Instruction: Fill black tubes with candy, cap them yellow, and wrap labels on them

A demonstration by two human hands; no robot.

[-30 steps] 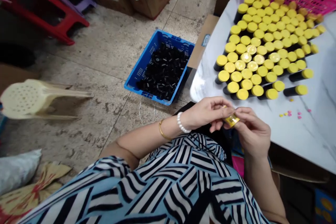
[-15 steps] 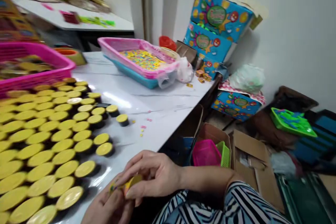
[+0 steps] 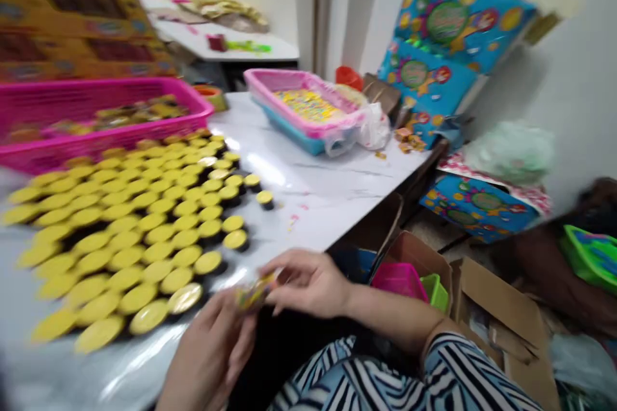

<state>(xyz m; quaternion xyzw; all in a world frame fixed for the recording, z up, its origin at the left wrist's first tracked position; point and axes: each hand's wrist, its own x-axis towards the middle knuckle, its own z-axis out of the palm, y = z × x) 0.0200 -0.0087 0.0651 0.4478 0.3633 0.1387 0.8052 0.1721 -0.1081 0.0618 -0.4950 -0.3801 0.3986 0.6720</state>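
Observation:
Both hands meet at the near edge of a white marble-look table (image 3: 308, 186). My right hand (image 3: 308, 282) pinches a small yellow sticker-like piece (image 3: 253, 295), blurred by motion. My left hand (image 3: 212, 353) comes up from below and touches the same piece with its fingertips. Just left of the hands stand several rows of black tubes with yellow caps (image 3: 135, 231), upright and packed together.
A pink basket (image 3: 96, 119) sits behind the tubes. A pink tray of small coloured bits (image 3: 306, 106) rests on a blue tray farther back. Bright blue printed boxes (image 3: 443, 38) lean on the wall. Open cardboard boxes (image 3: 486, 289) and small pink and green baskets (image 3: 409, 282) lie on the floor at the right.
The view swung from the floor and blue crate on the left to the table and right wall. Both hands kept the small yellow piece between them.

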